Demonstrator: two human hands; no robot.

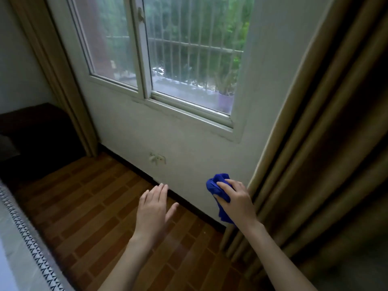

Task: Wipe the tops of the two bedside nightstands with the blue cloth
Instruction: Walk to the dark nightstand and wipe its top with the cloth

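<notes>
Blue cloth [220,193], bunched, gripped in right hand [237,199] near the wall [189,143], just beside the tan curtain [315,143]; fingers curled around the cloth, 1 end hanging below the palm. Left hand [154,208] empty, palm down, fingers straight and close together, thumb out, above wood-pattern floor [94,206]. Dark nightstand [37,133] well apart at left, below a barred window [168,59]. Patterned bed edge [27,234] at lower left.
</notes>
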